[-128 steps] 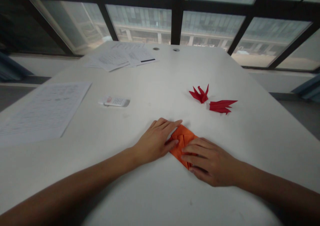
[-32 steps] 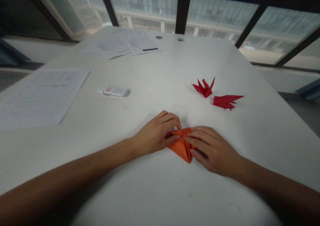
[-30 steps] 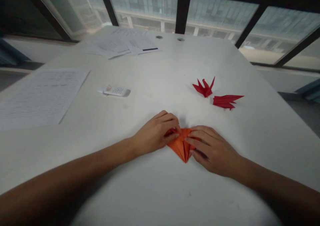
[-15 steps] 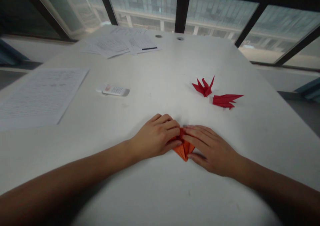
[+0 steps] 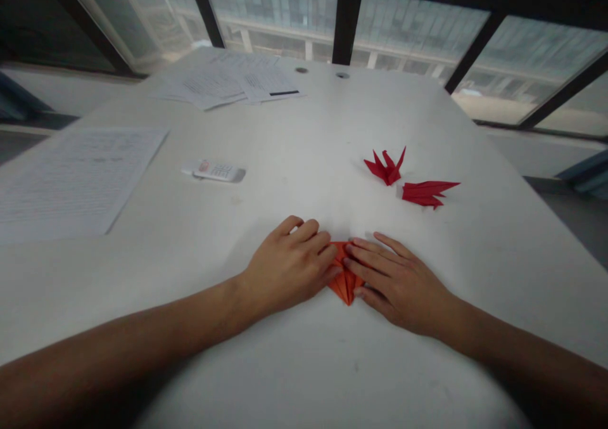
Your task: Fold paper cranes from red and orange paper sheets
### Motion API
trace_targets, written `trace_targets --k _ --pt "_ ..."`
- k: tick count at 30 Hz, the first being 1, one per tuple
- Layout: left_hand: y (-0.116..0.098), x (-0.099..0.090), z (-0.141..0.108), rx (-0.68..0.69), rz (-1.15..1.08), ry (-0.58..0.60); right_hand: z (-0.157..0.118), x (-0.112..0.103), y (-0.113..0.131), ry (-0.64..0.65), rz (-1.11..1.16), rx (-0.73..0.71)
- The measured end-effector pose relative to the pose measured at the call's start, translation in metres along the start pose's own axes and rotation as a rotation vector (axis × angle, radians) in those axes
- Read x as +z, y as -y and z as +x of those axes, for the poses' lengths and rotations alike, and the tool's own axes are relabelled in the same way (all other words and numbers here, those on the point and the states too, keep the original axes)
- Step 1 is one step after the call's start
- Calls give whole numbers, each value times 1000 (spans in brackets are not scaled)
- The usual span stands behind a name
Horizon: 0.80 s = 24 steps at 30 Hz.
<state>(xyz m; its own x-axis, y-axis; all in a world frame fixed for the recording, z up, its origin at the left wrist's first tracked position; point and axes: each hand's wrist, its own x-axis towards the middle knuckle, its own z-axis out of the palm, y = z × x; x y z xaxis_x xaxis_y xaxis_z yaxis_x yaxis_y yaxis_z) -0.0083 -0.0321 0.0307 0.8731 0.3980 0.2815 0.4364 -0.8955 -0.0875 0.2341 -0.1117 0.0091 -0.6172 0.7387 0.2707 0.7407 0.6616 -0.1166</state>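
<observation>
A folded piece of orange origami paper [image 5: 348, 283] lies on the white table, one pointed corner toward me. Its left edge is pinched between the thumb and curled fingers of my left hand [image 5: 297, 261]. My right hand [image 5: 396, 277] rests flat over the right part of the paper, fingers spread and fingertips pressing on it. Both hands cover the side corners. Beyond my right hand sit two red paper cranes, one upright with wings raised [image 5: 387, 169] and one on its side [image 5: 425, 192].
A white remote-like object [image 5: 216, 170] lies left of centre. A printed sheet [image 5: 80, 182] is at the left, and several more papers [image 5: 228, 80] overlap at the back. Two round holes [image 5: 301, 70] show near the table's far edge, before the windows.
My left hand has shifted slightly left, uncovering more of the paper's top edge. The right hand's fingers have spread a little wider.
</observation>
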Motion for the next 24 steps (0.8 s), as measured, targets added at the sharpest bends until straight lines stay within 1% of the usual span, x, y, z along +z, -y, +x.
trace_targets --k 4,7,8,10,12,13,16,20,24 --pt "6 3 -2 -74 -45 25 0 0 -1 17 4 7" --pt "11 8 -3 -135 -122 -17 -1 1 -3 22 19 7" --pt "12 10 -4 -116 -151 -39 -2 1 -4 24 22 6" --pt "15 13 -5 -22 -207 -62 -2 3 -5 26 27 7" --pt "16 14 -5 57 -259 -33 -3 3 -6 21 42 5" --pt "17 14 -4 63 -287 -9 -3 3 -6 13 53 5" --pt "17 12 -3 14 -360 54 -3 3 -7 -49 99 17" --pt "12 7 -1 -29 -388 79 -4 3 -10 -166 169 39" --pt "5 6 0 -54 -372 101 -1 5 -9 -159 164 51"
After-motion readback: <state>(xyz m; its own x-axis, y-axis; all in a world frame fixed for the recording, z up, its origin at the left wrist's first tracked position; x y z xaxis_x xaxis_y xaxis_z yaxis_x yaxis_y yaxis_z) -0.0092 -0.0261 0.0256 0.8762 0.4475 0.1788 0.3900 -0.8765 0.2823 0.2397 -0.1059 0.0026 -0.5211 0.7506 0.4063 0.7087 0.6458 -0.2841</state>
